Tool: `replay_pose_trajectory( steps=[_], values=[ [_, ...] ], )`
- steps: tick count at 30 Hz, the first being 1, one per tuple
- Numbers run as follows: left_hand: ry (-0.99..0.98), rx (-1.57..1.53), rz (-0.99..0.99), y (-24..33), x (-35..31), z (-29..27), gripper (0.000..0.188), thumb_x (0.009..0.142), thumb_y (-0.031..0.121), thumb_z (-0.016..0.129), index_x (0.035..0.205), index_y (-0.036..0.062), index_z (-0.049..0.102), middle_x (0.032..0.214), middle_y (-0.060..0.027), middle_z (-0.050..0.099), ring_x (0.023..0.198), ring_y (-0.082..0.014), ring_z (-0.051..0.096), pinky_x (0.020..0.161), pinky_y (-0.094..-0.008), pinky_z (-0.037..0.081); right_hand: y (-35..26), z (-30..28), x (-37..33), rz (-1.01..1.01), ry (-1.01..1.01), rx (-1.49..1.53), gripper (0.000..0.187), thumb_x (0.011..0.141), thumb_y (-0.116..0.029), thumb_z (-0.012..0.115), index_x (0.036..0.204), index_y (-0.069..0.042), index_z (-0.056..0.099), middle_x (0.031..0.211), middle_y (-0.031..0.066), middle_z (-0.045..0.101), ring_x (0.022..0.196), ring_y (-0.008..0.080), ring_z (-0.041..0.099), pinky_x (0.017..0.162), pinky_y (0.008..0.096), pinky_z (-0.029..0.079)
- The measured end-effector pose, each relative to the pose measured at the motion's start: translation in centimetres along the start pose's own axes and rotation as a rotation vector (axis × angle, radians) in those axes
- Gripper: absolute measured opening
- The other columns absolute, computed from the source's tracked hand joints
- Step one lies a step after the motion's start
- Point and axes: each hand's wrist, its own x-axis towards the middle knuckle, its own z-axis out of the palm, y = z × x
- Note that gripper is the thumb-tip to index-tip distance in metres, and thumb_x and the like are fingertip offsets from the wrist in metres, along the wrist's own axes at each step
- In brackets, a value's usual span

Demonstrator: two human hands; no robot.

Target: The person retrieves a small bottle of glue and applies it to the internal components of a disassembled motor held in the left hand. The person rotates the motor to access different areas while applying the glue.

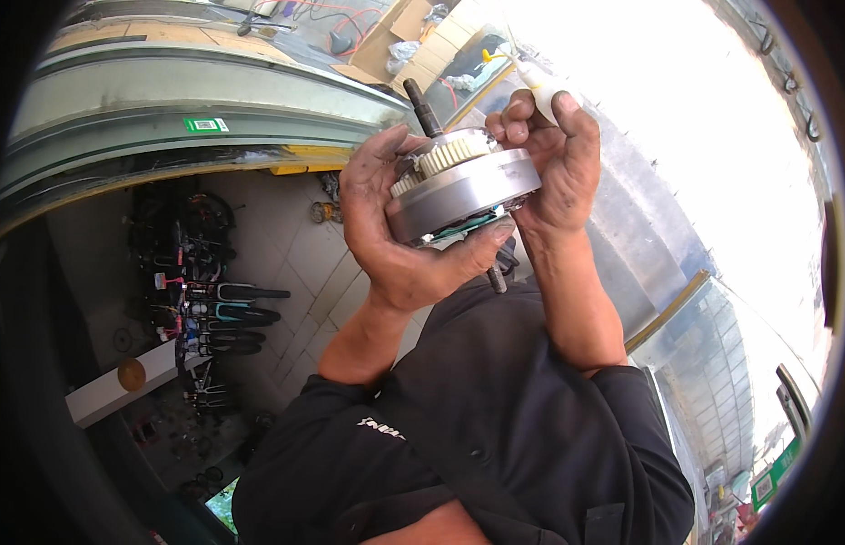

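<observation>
Silver, cream-toothed motor part (466, 193) | left fingers (382, 147) cupped around it | right fingers (578, 125) curled round bottle (539, 89)

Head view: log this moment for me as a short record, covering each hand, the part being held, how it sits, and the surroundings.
Left hand: cupped around the round metal part, thumb along its lower side
Right hand: holding a white bottle with a thin nozzle, beside the part's right edge; contact with the part unclear
Part: silver band, cream toothed ring, dark shaft out both sides
Pose: tilted, held in the air
Surroundings: open cardboard box beyond; parked bikes at lower left
</observation>
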Motion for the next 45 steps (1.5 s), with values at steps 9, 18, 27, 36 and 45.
replay_pose_trajectory(
  steps=[9,18,27,36,45],
  values=[
    [0.100,-0.193,-0.043,0.0,-0.8,0.6,0.096,0.071,0.022,0.094,0.145,-0.0040,0.039,0.128,-0.0180,0.053,0.115,-0.0267,0.060,0.098,-0.0401,0.054,-0.3,0.4,-0.7,0.006,-0.003,-0.098,0.038,0.097,-0.030,0.064,0.118,0.002,0.062,0.088,0.0100,0.063,0.077,0.0182,0.056,0.073,0.0364,0.050],
    [0.113,-0.185,-0.029,-0.6,-1.7,-0.9,0.091,0.073,0.025,0.093,0.143,-0.0028,0.042,0.131,-0.0173,0.054,0.116,-0.0258,0.060,0.100,-0.0400,0.053,0.5,1.2,-1.4,0.029,0.008,-0.158,0.037,0.096,-0.030,0.065,0.117,0.000,0.060,0.090,0.0096,0.063,0.078,0.0193,0.056,0.074,0.0363,0.050],
    [0.257,-0.553,-0.336,-1.3,-2.9,-0.3,0.086,0.071,0.023,0.095,0.139,-0.0001,0.048,0.126,-0.0129,0.058,0.114,-0.0214,0.061,0.099,-0.0356,0.053,-0.3,2.3,-2.9,-0.042,0.119,-0.381,0.031,0.095,-0.033,0.064,0.101,-0.003,0.065,0.090,0.0088,0.062,0.085,0.0240,0.057,0.085,0.0393,0.048],
    [0.252,-0.694,-0.424,-2.9,-3.8,-0.1,0.083,0.071,0.009,0.096,0.137,-0.0037,0.047,0.112,-0.0135,0.066,0.104,-0.0233,0.071,0.088,-0.0356,0.063,-3.9,0.4,-4.4,-0.157,-0.318,-0.550,0.037,0.092,-0.022,0.068,0.118,0.002,0.059,0.102,0.0145,0.067,0.081,0.0220,0.058,0.080,0.0407,0.043],
    [0.255,-0.740,-0.545,-4.1,-3.8,-0.6,0.077,0.073,0.011,0.095,0.134,-0.0021,0.051,0.111,-0.0138,0.067,0.098,-0.0234,0.074,0.083,-0.0340,0.065,-4.4,-0.2,-5.9,-0.250,-0.325,-0.848,0.034,0.097,-0.021,0.069,0.115,0.005,0.058,0.099,0.0202,0.063,0.077,0.0208,0.058,0.068,0.0340,0.047]
  ],
)
